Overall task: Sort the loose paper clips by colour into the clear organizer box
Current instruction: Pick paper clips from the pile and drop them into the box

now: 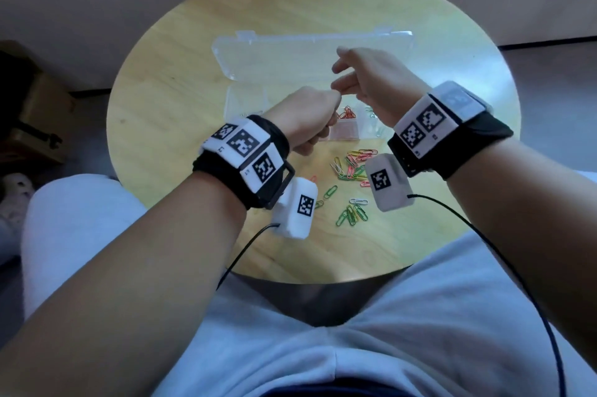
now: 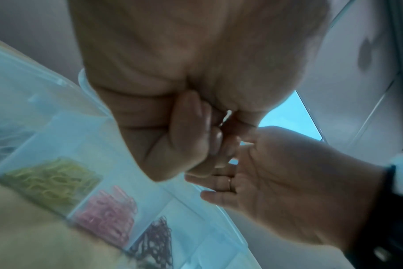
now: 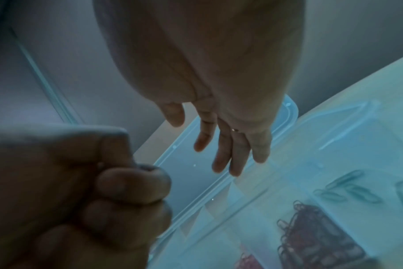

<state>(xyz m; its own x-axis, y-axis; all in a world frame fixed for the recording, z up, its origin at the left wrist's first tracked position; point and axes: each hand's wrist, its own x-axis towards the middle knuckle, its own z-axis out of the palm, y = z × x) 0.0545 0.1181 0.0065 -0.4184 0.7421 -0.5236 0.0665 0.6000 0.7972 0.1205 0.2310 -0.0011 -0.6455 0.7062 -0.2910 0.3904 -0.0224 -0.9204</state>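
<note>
The clear organizer box lies open on the round wooden table, its lid folded back. Its compartments hold yellow clips, pink clips and dark red clips. Loose mixed-colour paper clips lie in front of the box. My left hand hovers over the box as a tight fist; whatever it may hold is hidden. My right hand hangs just beyond it with relaxed, spread fingers, thumb and forefinger close to the fist.
A second small cluster of green and white clips lies nearer the table's front edge. My lap is right below that edge. Dark boxes stand on the floor to the left.
</note>
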